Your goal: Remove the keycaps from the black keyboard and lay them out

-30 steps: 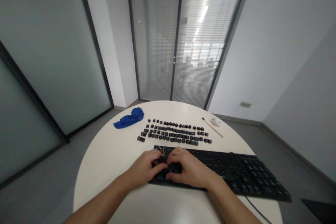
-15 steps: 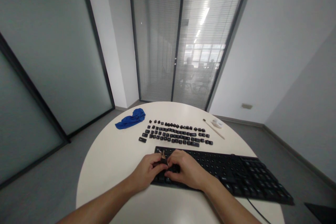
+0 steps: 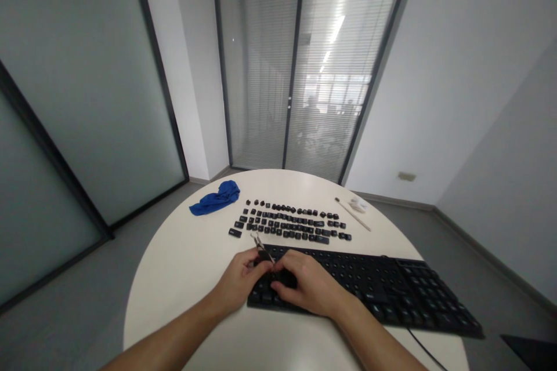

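The tool (image 3: 260, 244), seemingly metal, has tilted past the keyboard (image 3: 366, 283).

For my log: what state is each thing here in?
Keyboard: flat on the table, many keycaps off, number pad capped.
Loose keycaps: laid out in rows.
Wire-ended tool: gripped by the left hand.
Right hand: fingers curled, grip unclear.
Blue cloth: crumpled.
Brush: lying flat.
Blinds: lowered.

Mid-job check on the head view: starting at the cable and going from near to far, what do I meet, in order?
Cable → black keyboard → loose black keys → glass panels with blinds.
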